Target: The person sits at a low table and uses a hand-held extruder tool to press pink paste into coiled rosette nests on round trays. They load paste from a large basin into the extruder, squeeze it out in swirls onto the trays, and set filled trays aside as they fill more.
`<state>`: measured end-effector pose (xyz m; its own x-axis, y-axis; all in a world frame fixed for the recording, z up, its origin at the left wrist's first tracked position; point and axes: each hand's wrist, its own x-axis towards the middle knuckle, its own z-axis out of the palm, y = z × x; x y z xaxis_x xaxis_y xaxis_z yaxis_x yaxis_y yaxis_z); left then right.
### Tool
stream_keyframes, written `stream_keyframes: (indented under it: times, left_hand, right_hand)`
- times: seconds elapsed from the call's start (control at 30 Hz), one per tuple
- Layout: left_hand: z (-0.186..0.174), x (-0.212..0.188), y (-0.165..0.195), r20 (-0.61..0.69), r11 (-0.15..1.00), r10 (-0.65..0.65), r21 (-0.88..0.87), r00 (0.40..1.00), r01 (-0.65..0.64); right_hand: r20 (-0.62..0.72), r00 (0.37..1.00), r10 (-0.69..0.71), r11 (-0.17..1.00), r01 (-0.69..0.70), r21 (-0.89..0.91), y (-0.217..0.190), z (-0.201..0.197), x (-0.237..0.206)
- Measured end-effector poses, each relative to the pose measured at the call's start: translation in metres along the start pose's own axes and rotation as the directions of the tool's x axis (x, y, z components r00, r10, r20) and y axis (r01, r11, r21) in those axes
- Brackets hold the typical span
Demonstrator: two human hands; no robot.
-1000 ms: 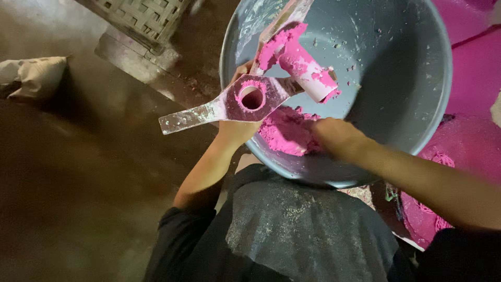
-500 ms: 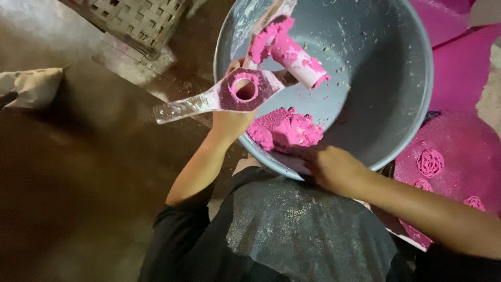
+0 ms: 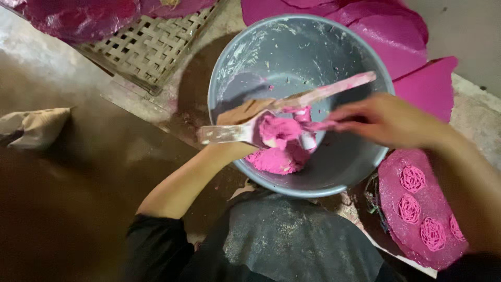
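The left hand [image 3: 245,117] is closed around a dough-smeared press [image 3: 271,112], a long flat tool with handles sticking out to either side, held over the middle of the grey basin [image 3: 365,172]. The right hand [image 3: 383,119] reaches in from the other side, fingers bent and pinching at the pink dough [image 3: 279,130] packed into the press's cup; motion blur hides whether it grips the dough or only pushes it. Just beneath both hands, a lump of loose dough [image 3: 274,162] lies at the basin's near side, so plenty remains to be worked. Below the right hand, outside the basin, a round pink mat [image 3: 389,209] already carries four coiled noodle nests [image 3: 412,178], with much of its surface bare. Filling appears to be under way, with pressing of more nests yet to come.
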<state>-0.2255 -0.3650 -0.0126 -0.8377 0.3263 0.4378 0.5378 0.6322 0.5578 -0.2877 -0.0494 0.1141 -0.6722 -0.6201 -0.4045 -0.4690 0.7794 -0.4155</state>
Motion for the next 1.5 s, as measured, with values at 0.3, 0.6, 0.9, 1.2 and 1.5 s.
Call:
stream_keyframes:
  times: [0.3, 0.6, 0.9, 1.2, 1.5]
  left_hand:
    - [0.043, -0.025, -0.034, 0.203, 0.831, -0.386, -0.348, 0.9, 0.435]
    - [0.045, -0.012, -0.046, 0.132, 0.565, -0.488, -0.706, 0.863, 0.428]
    - [-0.005, 0.019, 0.01, -0.188, 0.966, 0.106, -0.216, 0.977, -0.146]
    - [-0.023, 0.012, -0.005, -0.144, 0.984, -0.123, -0.149, 0.982, 0.101]
    - [0.005, 0.008, -0.004, 0.051, 0.988, -0.139, -0.06, 0.989, 0.142]
  right_hand:
    - [-0.086, 0.977, -0.195, 0.732, 0.087, -0.675, -0.127, -0.019, -0.009]
    - [-0.465, 0.845, -0.263, 0.851, -0.024, -0.524, -0.087, 0.009, -0.039]
    - [-0.244, 0.884, -0.398, 0.578, 0.035, -0.815, -0.154, -0.007, -0.006]
    - [-0.354, 0.908, -0.222, 0.667, -0.123, -0.735, -0.06, -0.004, -0.054]
    - [-0.19, 0.948, -0.256, 0.686, 0.039, -0.727, -0.142, -0.007, -0.005]
